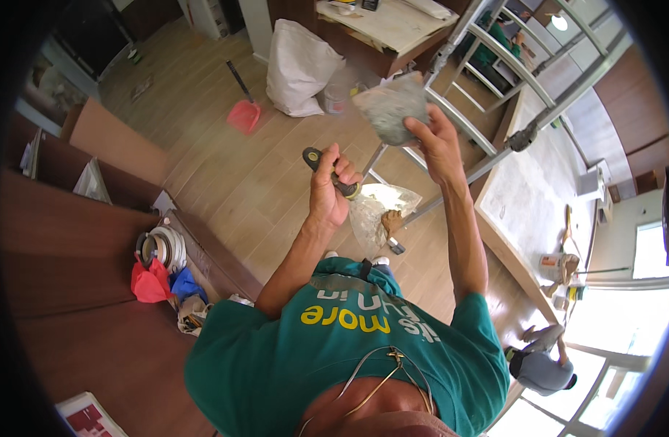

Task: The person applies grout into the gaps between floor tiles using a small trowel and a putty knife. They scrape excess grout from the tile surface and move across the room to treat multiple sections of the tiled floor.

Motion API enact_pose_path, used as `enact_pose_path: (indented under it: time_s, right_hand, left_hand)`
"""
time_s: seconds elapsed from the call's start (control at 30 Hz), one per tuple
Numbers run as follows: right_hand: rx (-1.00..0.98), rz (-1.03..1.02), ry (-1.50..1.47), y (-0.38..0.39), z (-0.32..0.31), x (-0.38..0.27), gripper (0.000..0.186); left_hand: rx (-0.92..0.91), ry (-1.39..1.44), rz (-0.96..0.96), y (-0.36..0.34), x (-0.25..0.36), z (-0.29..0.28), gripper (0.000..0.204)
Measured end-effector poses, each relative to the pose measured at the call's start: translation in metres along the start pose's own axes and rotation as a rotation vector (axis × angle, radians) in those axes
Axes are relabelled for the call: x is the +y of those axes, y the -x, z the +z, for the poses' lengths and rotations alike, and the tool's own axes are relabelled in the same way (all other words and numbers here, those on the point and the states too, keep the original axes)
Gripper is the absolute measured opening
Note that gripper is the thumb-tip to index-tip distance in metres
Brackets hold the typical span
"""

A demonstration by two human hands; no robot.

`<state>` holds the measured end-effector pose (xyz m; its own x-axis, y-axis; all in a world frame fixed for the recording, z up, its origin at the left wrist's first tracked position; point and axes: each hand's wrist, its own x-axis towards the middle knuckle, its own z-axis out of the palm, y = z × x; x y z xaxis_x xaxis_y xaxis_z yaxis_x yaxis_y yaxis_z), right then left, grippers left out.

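Observation:
My left hand [329, 191] is closed round the black-and-yellow handle [345, 188] of a hand tool, whose working end I cannot make out clearly. Just past it is a pale, crumpled, translucent sheet [371, 222] with a bright glare on it; whether it touches the tool is unclear. Higher up and to the right, my right hand [438, 142] grips a flat, roughly square grey piece [394, 109] by its near edge, thumb on top. That piece is smeared by motion, and its surface looks dusty or coated. Both hands are raised in front of my chest.
A metal ladder [487, 149] stands close beyond my right hand. On the floor ahead are a red dustpan [244, 115] and a white sack [297, 69]. A long counter [520, 189] runs along the right, with a bucket [556, 268]. Two other people [545, 371] work farther off.

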<state>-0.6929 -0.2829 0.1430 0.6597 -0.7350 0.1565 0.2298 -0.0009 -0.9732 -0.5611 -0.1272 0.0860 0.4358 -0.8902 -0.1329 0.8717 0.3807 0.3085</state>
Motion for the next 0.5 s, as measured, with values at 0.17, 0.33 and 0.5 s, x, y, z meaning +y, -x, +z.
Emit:
enact_pose_path:
  time_s: [0.17,0.33,0.5]
  right_hand:
    - [-0.155,0.021,0.021,-0.009,0.018,-0.003,0.025]
    - [-0.284,-0.035,0.18,-0.014,0.039,0.003,0.025]
    - [-0.24,-0.182,0.521,-0.019,0.044,-0.006,0.033]
  left_hand:
    - [-0.003,-0.045,0.006,0.0,0.003,0.007,0.019]
    - [-0.07,-0.023,-0.011,-0.001,0.006,0.003,0.024]
    - [0.012,-0.024,0.082,-0.007,0.006,-0.003,0.023]
